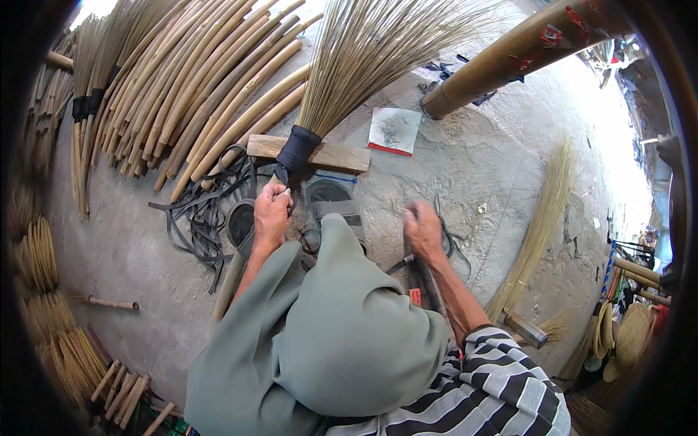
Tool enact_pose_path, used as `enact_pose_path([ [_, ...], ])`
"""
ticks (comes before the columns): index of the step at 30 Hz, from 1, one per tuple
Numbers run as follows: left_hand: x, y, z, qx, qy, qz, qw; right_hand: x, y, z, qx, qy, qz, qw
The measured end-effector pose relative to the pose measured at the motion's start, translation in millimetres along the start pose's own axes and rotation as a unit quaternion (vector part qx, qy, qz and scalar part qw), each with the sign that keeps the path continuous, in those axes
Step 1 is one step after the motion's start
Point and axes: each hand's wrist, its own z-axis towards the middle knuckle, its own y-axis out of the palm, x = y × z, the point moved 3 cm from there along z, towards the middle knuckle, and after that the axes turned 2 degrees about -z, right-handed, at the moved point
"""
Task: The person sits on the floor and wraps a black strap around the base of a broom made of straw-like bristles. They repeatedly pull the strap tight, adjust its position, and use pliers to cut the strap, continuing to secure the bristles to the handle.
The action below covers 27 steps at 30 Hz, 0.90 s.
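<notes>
My left hand (270, 216) is closed around a broom (367, 62), just below the black binding (298, 149) at its neck. The stiff, pale bristles fan out away from me. That bound neck lies over a wooden block (345, 158) on the floor. Below my left wrist, a pale stick (230, 287) shows in line with the broom. My right hand (424, 231) is curled into a fist to the right, apart from the broom; whatever it may hold is hidden. Thin black strips (454, 243) lie beside it.
Many curved wooden poles (196, 80) lie at the far left, with tangled black strips (200, 225) nearer. A thick bamboo post (502, 62) rises at the far right. A bristle bundle (534, 225) and a metal cylinder (525, 329) lie right. Yellow-brown coils (73, 356) sit at near left.
</notes>
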Motion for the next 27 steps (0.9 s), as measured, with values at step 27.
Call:
enact_pose_path([
  [27,-10.6,-20.2,-12.5,0.029,0.166,0.249,0.954,110.6,-46.4,-102.5,0.020,0.256,-0.114,0.960],
])
